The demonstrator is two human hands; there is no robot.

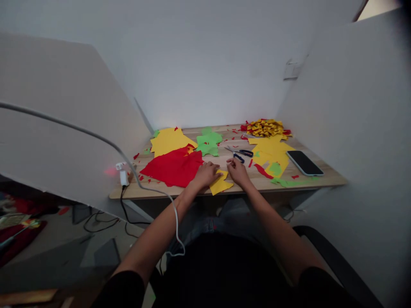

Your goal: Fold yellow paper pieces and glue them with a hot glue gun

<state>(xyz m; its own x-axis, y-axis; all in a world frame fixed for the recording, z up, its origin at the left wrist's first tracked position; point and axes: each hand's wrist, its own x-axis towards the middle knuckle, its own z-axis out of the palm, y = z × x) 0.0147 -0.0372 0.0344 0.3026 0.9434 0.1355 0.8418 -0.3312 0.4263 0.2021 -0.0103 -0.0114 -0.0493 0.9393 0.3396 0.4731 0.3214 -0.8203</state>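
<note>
Near the table's front edge, a small yellow cut piece (pixel 220 185) of thin sheet material lies partly under my left hand (pixel 208 173). The fingers of that hand are stretched out flat, against the right end of a large red sheet (pixel 175 167). Just to the right, my right hand (pixel 237 172) has its thumb and fingertips pinched together. Whatever sits in that pinch is too small to make out. Dark-handled scissors (pixel 239 154) lie slightly open right behind my right hand, with no hand on them.
A large yellow sheet (pixel 170 141) and a green sheet (pixel 208 142) lie behind. To the right are another yellow sheet (pixel 272 154), a heap of yellow strips (pixel 266 128) and a phone (pixel 305 163). A grey cable (pixel 128 160) hangs across the left. Red scraps are scattered about.
</note>
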